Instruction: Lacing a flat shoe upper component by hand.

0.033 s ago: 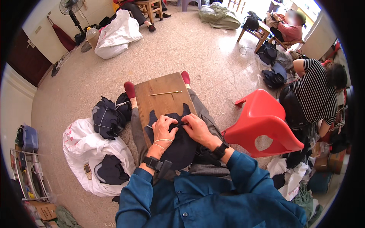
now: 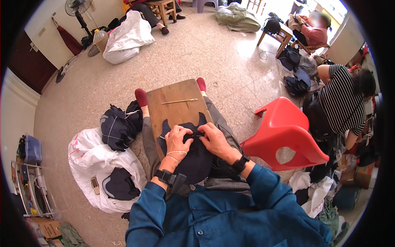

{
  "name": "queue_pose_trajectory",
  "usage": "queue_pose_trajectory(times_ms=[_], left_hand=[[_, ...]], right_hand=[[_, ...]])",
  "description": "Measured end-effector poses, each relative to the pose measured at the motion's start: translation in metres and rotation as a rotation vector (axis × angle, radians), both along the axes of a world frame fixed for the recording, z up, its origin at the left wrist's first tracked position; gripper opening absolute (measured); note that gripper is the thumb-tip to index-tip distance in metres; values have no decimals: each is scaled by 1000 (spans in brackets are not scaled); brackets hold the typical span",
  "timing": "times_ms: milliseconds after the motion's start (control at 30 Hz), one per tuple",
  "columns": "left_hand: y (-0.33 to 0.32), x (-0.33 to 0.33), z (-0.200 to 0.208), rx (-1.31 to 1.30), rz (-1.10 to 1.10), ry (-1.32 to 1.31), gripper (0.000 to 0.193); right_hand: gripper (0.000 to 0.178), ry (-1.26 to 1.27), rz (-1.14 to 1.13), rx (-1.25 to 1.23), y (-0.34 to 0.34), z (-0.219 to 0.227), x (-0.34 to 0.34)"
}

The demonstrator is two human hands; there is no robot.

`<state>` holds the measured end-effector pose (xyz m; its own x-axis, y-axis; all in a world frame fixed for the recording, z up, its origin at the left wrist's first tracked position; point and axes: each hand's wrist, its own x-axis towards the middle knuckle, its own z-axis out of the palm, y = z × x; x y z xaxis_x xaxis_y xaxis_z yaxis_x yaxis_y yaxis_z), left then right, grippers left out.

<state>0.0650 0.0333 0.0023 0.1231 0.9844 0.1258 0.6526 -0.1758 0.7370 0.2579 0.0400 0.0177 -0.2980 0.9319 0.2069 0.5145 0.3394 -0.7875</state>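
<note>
A dark navy piece of cut cloth (image 2: 196,166), with two pointed tips at its far end, lies over the near part of a wooden board (image 2: 170,90) across my lap. My left hand (image 2: 177,142) rests on the cloth, its thumb and fingers pinching a small dark bit of it. Close by on the right, my right hand (image 2: 216,142) pinches the same dark bit with thumb and forefinger. Exactly what sits between the fingertips is too small and dark to make out. Beyond the cloth, a thin pale rod (image 2: 179,101) lies crosswise on the board.
On my left are a tied dark cloth bundle (image 2: 117,127) and a white sack (image 2: 88,162) bearing a mobile phone (image 2: 95,186) and dark pieces (image 2: 119,184). A red plastic chair (image 2: 284,119) stands right, beside a person in a striped top (image 2: 341,94).
</note>
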Motion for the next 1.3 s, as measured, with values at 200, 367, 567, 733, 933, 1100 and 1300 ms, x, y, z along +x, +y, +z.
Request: queue_pose_trajectory(times_ms=[200, 367, 567, 733, 933, 1100, 1300], left_hand=[[1, 1, 2, -6, -4, 5, 30], [3, 5, 3, 14, 6, 28, 27], [2, -1, -1, 20, -5, -5, 23], [3, 2, -3, 26, 14, -18, 20], [4, -1, -6, 32, 24, -6, 19], [6, 4, 7, 189, -69, 152, 11], [2, 5, 8, 301, -153, 257, 7]], right_hand=[[17, -8, -72, 84, 0, -4, -5], [15, 10, -50, 99, 3, -8, -16], [13, 23, -84, 75, -5, 2, -2], [9, -158, -113, 210, -3, -9, -6], [8, -185, -148, 240, -3, -13, -15], [12, -7, -81, 123, -5, -12, -2], [13, -2, -65, 81, -7, -9, -3]])
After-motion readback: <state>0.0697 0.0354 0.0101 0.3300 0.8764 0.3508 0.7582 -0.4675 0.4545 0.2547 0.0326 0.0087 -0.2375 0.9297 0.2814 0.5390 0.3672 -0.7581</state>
